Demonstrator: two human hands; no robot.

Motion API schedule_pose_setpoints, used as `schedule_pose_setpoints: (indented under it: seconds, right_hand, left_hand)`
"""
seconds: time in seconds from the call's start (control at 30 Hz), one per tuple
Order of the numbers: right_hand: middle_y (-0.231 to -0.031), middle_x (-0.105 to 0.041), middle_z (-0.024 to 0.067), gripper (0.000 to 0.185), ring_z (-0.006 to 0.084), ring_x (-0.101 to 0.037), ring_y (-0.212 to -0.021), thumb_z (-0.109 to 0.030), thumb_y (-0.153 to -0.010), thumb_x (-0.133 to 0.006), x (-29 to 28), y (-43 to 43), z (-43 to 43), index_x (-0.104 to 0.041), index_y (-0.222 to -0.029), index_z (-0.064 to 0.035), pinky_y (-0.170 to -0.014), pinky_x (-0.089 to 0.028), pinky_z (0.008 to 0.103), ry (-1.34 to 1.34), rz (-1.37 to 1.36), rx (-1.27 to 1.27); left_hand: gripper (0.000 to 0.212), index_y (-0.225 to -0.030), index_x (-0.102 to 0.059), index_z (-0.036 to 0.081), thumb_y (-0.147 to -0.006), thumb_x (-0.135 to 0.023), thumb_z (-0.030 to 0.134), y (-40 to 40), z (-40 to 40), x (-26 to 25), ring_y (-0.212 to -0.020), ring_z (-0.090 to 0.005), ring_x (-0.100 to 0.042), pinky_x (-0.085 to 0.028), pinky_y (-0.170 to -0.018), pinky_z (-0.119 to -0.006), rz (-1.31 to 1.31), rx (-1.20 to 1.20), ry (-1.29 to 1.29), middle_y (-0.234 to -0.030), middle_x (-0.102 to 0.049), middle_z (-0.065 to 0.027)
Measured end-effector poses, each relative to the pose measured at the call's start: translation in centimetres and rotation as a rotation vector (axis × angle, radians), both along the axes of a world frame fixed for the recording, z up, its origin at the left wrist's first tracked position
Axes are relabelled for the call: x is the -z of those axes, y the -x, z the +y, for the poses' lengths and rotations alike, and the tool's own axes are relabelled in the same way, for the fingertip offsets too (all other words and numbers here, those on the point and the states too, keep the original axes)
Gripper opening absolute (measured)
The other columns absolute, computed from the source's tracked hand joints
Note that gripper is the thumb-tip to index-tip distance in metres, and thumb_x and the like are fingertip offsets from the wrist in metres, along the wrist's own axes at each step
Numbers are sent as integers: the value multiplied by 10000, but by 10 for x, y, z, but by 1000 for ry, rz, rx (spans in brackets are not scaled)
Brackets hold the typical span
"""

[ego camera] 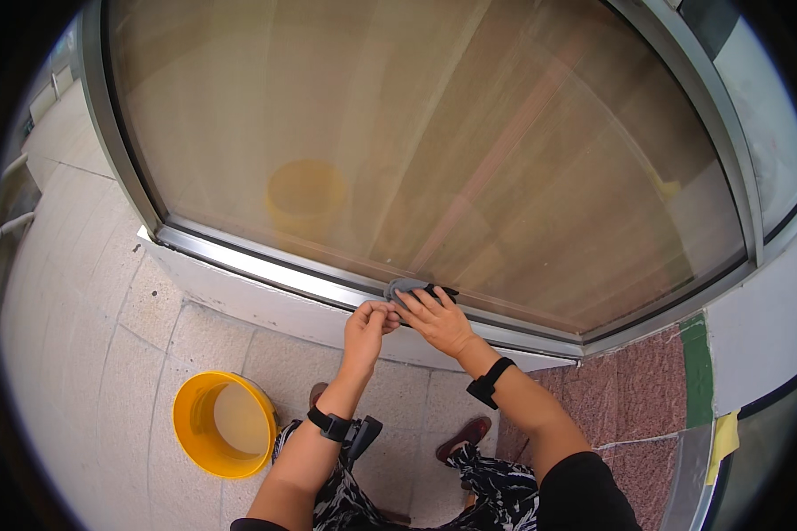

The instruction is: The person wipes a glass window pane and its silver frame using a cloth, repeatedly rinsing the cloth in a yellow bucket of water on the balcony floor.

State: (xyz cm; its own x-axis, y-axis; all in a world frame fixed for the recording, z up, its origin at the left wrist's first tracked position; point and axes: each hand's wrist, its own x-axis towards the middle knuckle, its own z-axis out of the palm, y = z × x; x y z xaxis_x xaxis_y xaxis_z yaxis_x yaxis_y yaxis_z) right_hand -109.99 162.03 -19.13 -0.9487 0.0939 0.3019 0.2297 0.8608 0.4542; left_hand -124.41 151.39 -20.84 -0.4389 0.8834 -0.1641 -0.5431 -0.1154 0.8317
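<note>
My right hand (440, 325) lies over a grey and black cloth (405, 287) on the lower metal frame (259, 267) of a large glass pane (398, 166). Its fingers are spread across the cloth, hiding part of it. Just to the left, my left hand (370, 332) has its fingers curled in against the thumb, close to the cloth's edge. Nothing can be made out between those fingers. Each wrist wears a black strap with a small device.
A yellow bucket (222, 425) holding cloudy liquid stands on the paving tiles (206, 332), left of my legs. A white ledge (252, 308) runs below the frame. At the right are reddish rough tiles (637, 391), a green strip (696, 372) and a yellow cloth (724, 445).
</note>
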Motion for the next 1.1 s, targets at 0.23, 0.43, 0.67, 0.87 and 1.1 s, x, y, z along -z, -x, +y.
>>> schedule_pose_setpoints:
  seconds: [0.23, 0.43, 0.67, 0.87, 1.1]
  right_hand:
    - [-1371, -439, 7, 339, 205, -417, -1259, -171, -816, -535, -110, -12, 6, -602, -1148, -183, -1013, -325, 424, -155, 82, -23]
    - [-1311, -495, 71, 396, 292, -463, -1174, -41, -768, -572, -295, 5, 18, -630, -1141, -158, -968, -364, 451, -598, 658, 107]
    - [-1410, -346, 145, 481, 349, -317, -1296, -55, -788, -572, -279, 45, 23, -542, -1265, -105, -1044, -250, 522, -418, 805, 50]
    - [-1391, -391, 28, 428, 254, -333, -1296, -135, -783, -581, -140, 70, 11, -583, -1206, -198, -1071, -231, 439, -287, 515, -8]
    - [-1427, -329, -23, 414, 184, -311, -1303, -183, -837, -533, -33, 50, -5, -524, -1250, -209, -1073, -231, 396, -79, 117, 28]
  left_hand:
    - [169, -890, -605, 8, -898, -459, 92, -3, 7, 9, -680, -119, -587, -494, -661, -240, -9, 14, 2, -783, -616, -57]
    - [165, -898, -603, 8, -901, -463, 94, -3, 0, 9, -681, -122, -589, -499, -666, -242, -2, 39, -10, -781, -617, -60]
    - [178, -925, -599, 23, -904, -459, 131, -11, 2, 5, -728, -135, -603, -502, -715, -262, 3, 77, -16, -813, -614, -53]
    - [167, -917, -592, -9, -906, -458, 92, -7, -4, -1, -719, -128, -585, -496, -701, -249, -14, 41, -38, -804, -610, -67]
    - [162, -1009, -551, 1, -903, -445, 62, -3, -2, 6, -865, -155, -563, -480, -762, -269, 152, -151, -41, -958, -582, -81]
